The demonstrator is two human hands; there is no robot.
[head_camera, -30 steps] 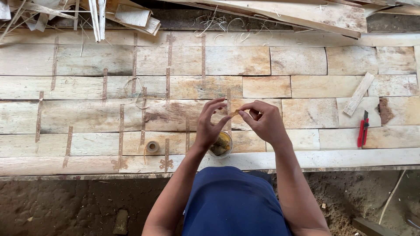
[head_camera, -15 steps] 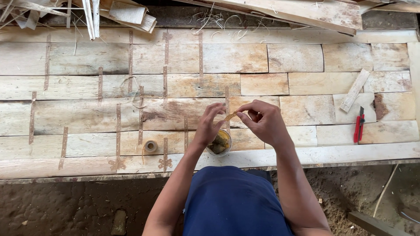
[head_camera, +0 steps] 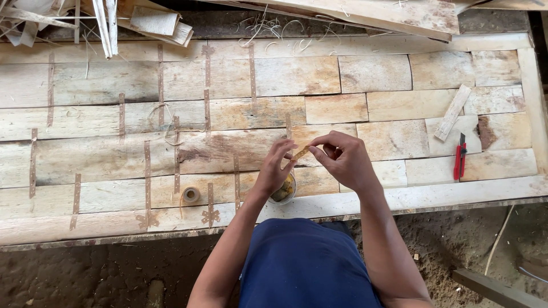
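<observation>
We hold a short tape strip [head_camera: 301, 152] pinched between left hand [head_camera: 275, 168] and right hand [head_camera: 344, 159]. The tape roll [head_camera: 191, 195] sits at nine o'clock on the bench [head_camera: 103, 165]; next, we judge, comes pressing it across a seam.

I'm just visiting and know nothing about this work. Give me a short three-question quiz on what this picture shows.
1. True or false: both hands pinch one short tape strip between them.
2. What lies right of the right hand? A) a red utility knife B) a hammer C) a saw
3. What small round thing sits on the veneer sheets, left of the left hand?

Key: 1 true; 2 A; 3 the tape roll.
</observation>
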